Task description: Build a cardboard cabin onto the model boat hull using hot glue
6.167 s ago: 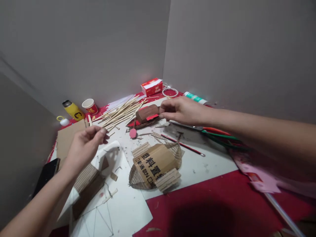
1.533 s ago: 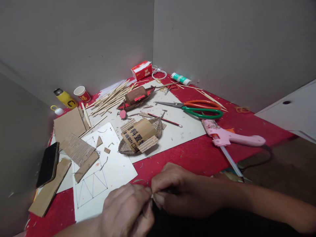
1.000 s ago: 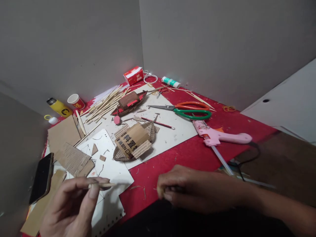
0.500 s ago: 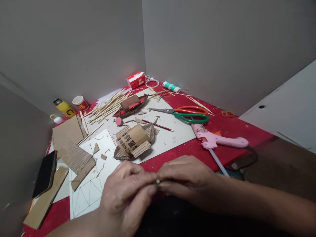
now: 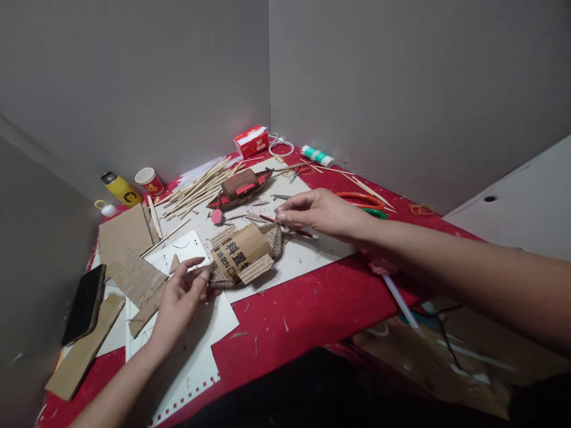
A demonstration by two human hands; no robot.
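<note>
Cardboard boat (image 5: 243, 260) mid-bench on white sheet (image 5: 312, 249), hull and printed cabin assembled. Left hand (image 5: 181, 297) fingers loosely spread, touching stern. Right hand (image 5: 319, 213) pinched at bow; possibly holding small piece, unclear. Fitting unfinished.

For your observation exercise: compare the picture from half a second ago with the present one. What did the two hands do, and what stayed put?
Both hands parted and reached forward: the left hand now touches the near end of the brown printed cardboard boat model, the right hand its far end. The bamboo stick pile and black phone stayed put.
</note>
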